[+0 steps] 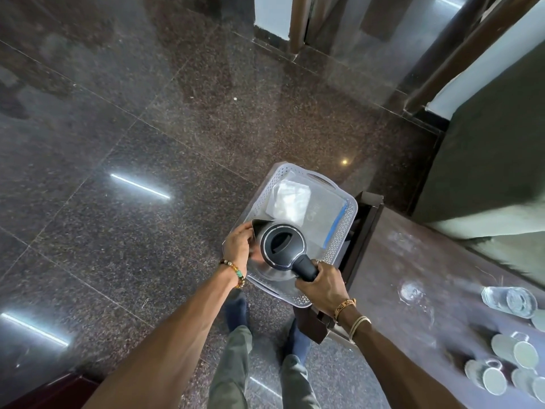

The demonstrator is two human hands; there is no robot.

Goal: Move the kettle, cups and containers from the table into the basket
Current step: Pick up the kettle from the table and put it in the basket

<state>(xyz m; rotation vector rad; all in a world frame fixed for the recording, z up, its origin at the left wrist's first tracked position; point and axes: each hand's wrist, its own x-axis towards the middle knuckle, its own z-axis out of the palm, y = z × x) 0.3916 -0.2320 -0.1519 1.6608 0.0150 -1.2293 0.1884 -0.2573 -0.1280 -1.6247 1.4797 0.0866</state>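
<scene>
Beside the table (418, 261), your right hand (324, 283) grips the handle and your left hand (239, 243) cups the kettle (281, 246) over the basket (339, 231); cups (507, 367) remain.

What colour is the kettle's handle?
Black, on the kettle handle gripped by the right hand; head view shows it.

Bare-armed to the elbow, the person wears a beaded bracelet of gold, amber and green stones (233, 271) on the left wrist, gold and cream bands (352, 312) on the right, olive-grey trousers (236, 361) and dark blue socks (236, 309).
</scene>
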